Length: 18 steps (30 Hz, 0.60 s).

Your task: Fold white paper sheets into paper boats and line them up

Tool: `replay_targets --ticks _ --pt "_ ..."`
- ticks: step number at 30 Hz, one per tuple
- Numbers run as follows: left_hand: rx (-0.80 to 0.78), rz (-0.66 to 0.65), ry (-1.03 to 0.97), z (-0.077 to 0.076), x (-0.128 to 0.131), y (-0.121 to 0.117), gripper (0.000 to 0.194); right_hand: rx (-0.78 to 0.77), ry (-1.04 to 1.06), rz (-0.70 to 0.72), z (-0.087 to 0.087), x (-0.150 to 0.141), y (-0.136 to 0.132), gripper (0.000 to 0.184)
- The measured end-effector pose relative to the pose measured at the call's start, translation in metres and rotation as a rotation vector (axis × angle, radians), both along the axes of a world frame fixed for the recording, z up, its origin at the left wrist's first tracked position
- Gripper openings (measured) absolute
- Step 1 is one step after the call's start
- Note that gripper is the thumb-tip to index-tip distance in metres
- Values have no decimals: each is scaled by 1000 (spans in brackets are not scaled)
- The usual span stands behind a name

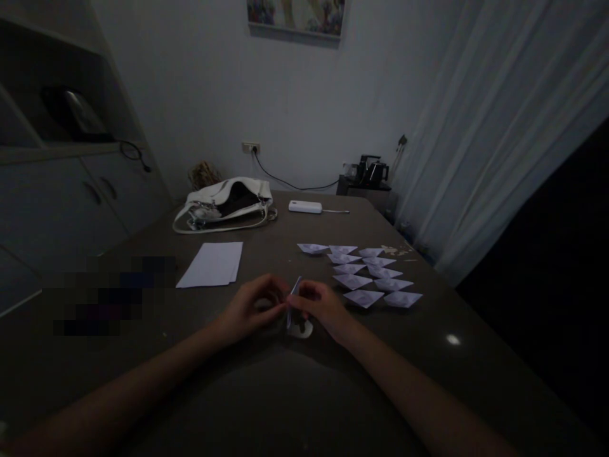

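Observation:
Both my hands meet over the dark table (266, 393) near its front. My left hand (252, 308) and my right hand (321, 308) each pinch a small folded piece of paper (294, 293) held upright between them. A pale scrap (302, 329) lies on the table just under the hands. To the right, several folded paper boats (364, 279) lie in rows. A stack of blank white sheets (212, 264) rests to the left behind my left hand.
A white handbag (226, 203) lies at the table's far left, a white power bank (305, 207) with a cable beside it. Cabinets stand on the left, a curtain (499, 146) on the right, a kettle (373, 170) on a stand at the back.

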State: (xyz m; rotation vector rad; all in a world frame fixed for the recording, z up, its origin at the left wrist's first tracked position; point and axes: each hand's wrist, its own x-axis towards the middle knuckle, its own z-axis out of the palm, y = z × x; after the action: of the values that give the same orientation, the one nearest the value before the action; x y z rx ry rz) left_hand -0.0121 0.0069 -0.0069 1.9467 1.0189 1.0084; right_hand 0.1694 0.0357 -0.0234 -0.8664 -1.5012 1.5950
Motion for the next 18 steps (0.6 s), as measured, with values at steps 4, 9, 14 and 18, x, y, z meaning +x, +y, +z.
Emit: replay_targets --ticks 4,9,14,18 --pt "314 68 177 5 -2 -3 8 -22 -2 -12 1 0 0 34" --pt "358 74 213 8 -2 -4 8 -72 34 5 1 2 1 33" --pt "410 55 252 4 -3 -5 8 6 -22 13 -1 1 2 36" --pt "444 56 285 2 -3 -5 10 96 -80 6 -3 0 0 35"
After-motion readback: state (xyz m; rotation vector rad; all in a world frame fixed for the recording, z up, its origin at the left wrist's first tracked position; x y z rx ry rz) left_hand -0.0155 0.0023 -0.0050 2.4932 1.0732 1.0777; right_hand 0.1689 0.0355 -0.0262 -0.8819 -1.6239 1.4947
